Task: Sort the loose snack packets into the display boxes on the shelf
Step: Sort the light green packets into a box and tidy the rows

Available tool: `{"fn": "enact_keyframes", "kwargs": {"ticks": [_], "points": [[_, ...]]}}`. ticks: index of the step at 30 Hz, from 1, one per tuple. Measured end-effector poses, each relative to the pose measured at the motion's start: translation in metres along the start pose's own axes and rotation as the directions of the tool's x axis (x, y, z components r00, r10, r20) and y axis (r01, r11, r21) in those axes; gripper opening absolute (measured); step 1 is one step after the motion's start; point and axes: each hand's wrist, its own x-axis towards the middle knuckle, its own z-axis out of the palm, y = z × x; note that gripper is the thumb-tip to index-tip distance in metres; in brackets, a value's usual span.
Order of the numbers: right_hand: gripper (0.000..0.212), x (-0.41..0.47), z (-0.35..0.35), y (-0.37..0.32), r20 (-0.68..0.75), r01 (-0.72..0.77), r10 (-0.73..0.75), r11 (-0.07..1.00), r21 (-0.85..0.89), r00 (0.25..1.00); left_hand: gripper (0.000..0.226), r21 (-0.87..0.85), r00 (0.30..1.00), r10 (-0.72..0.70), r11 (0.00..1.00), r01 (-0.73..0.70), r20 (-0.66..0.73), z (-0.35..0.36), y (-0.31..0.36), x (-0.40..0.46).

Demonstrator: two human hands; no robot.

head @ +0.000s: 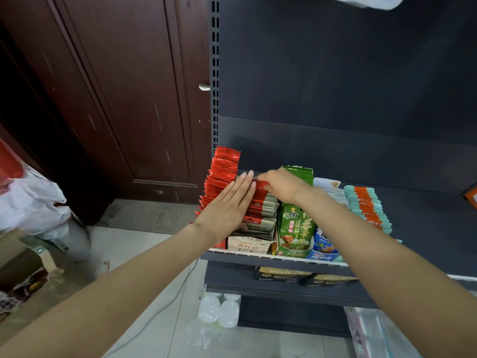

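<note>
On the dark shelf (426, 218), several rows of snack packets stand in display boxes. A row of red packets (222, 171) stands at the far left. Beside it is a row of red-and-beige packets (263, 213) in a beige box (247, 246). My left hand (227, 205) lies flat, fingers straight, against the left side of that row. My right hand (280, 186) pinches the top of a red-and-beige packet (260, 187) at the back of the row. A green box of green packets (295, 228) stands to the right, under my right wrist.
Further right are blue packets (322, 245) and a row of orange-and-teal packets (367, 209). A lower shelf holds dark boxes (284, 275). Clear bottles (219, 310) stand on the floor below. A brown door (124, 99) is at the left, and white bags (33, 202) lie on the floor.
</note>
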Motion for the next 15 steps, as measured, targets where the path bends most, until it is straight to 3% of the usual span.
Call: {"fn": "enact_keyframes", "kwargs": {"ticks": [3,6,9,11,13,15], "points": [[0.020,0.000,-0.007,0.004,0.072,0.007,-0.012,0.998,0.064,0.997,0.079,0.085,0.998,-0.006,0.996,0.012,-0.069,-0.004,0.001,0.001],[0.016,-0.001,-0.016,0.011,0.191,-0.057,0.004,0.960,0.273,0.982,0.075,0.073,0.997,0.007,0.997,-0.001,-0.075,-0.006,0.004,-0.001],[0.017,0.002,-0.013,0.002,0.181,-0.051,0.019,0.984,0.173,0.983,0.069,-0.037,0.999,-0.025,0.999,0.024,-0.033,0.001,0.006,0.001],[0.037,0.002,-0.005,-0.007,0.193,-0.052,0.037,0.996,0.076,0.981,0.073,-0.167,0.995,-0.070,0.983,0.080,0.066,0.004,0.003,0.010],[0.054,-0.002,0.000,-0.009,0.248,-0.101,0.073,0.990,0.100,0.966,0.082,-0.240,0.985,-0.065,0.965,0.102,0.158,0.002,0.001,0.019],[0.046,-0.008,0.002,-0.008,0.198,-0.098,0.067,0.984,0.151,0.978,0.086,-0.251,0.982,-0.050,0.963,0.095,0.182,0.001,0.000,0.020]]}}
